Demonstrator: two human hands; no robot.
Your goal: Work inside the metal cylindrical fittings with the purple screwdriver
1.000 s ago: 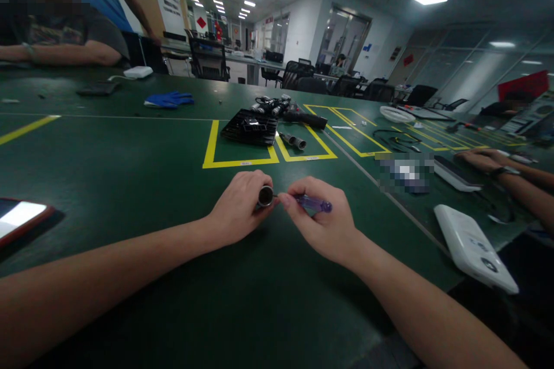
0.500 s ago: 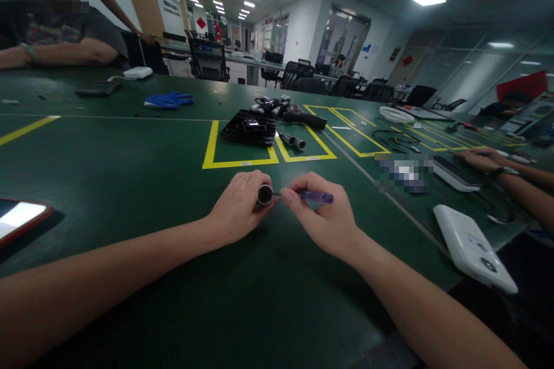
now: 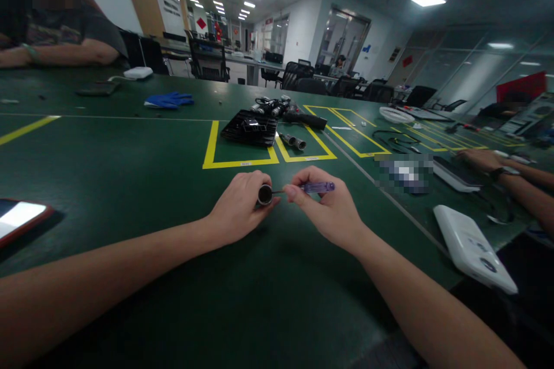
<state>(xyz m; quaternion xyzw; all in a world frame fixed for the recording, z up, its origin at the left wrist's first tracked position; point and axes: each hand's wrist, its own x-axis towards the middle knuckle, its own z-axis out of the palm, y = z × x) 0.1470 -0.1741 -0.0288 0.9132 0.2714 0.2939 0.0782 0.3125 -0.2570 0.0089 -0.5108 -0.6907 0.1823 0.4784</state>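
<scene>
My left hand point(image 3: 239, 206) is closed around a short metal tube point(image 3: 265, 194), whose round open end faces me. In my right hand point(image 3: 326, 203) is a screwdriver point(image 3: 319, 187) with a clear purple handle, held between thumb and fingers. Its thin shaft points left and meets the right side of the tube; the tip's exact contact is too small to make out. Beyond my hands, more metal tube pieces point(image 3: 293, 141) lie inside a yellow-taped box, beside a black plastic bag point(image 3: 249, 128) with dark parts on it.
A blue glove point(image 3: 168, 100) lies at the back left, and a phone point(image 3: 21, 220) at the left edge. To the right are a white power bank-like device point(image 3: 475, 249), black cables point(image 3: 396, 141) and another person's hands point(image 3: 478, 158). Someone else sits at the far left.
My right hand and the screwdriver have shifted slightly right and up, and the handle has tilted a little. My left hand and the tube stay in place.
</scene>
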